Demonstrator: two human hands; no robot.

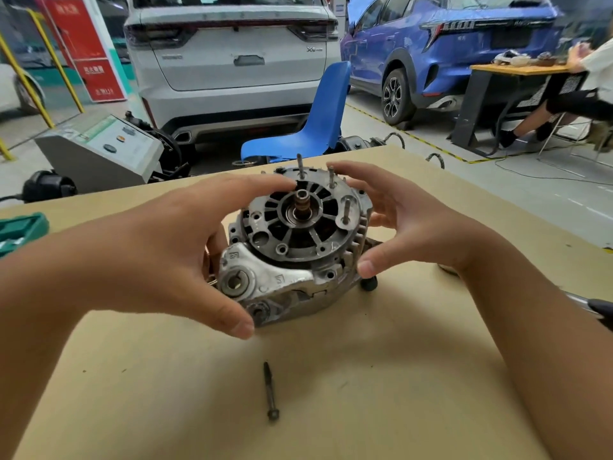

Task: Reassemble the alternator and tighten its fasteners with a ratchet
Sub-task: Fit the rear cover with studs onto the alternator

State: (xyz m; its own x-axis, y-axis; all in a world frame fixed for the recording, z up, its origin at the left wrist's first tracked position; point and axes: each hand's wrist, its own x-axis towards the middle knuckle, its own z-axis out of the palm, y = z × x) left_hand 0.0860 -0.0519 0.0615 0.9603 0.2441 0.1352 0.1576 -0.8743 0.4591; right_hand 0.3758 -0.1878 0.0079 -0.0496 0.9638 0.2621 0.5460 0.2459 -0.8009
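Alternator [292, 247] sat between left hand [172, 257], gripping its housing, and right hand [398, 224], fingers spread just beside; judged heavy, rigid; hold the casting, not studs.

Beyond my tan table [398, 376] I see a blue chair [318, 117] — behind it a white car [229, 54] and a blue car [441, 44]. A grey console [102, 151] sits at left, a red sign [86, 44] further back — a seated person [577, 94] at a desk [517, 70] on the right.
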